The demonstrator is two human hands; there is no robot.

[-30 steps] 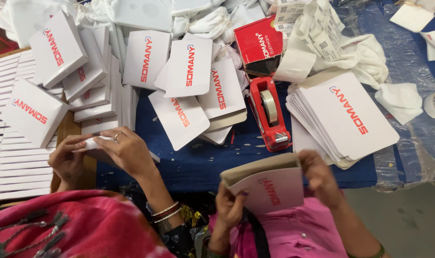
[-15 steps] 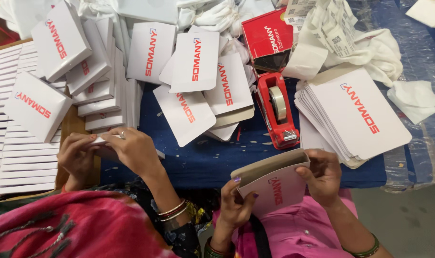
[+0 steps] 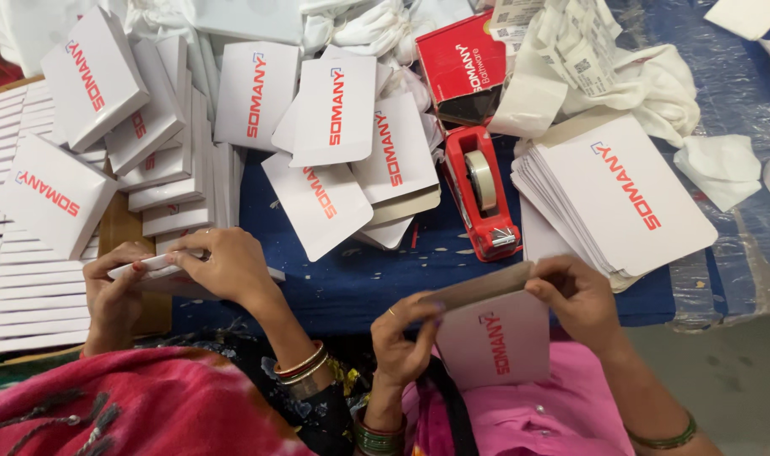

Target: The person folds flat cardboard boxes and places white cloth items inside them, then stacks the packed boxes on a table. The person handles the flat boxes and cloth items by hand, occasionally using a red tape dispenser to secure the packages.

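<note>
My left hand and my right hand both grip one white flat carton with red lettering, held upright over my pink lap. Its brown cardboard top edge shows between my fingers. My left thumb and fingers pinch the left side, while my right hand clasps the upper right corner. Just beyond my right hand lies a stack of flat white cartons on the blue tabletop.
A co-worker's two hands at the left hold a thin white carton. A red tape dispenser stands mid-table, a red box behind it. Folded white boxes pile up at the left, crumpled white wrapping at the back right.
The carton in my hands has risen slightly and my left fingers have shifted up onto its brown top edge. The co-worker's hands have closed together on their carton.
</note>
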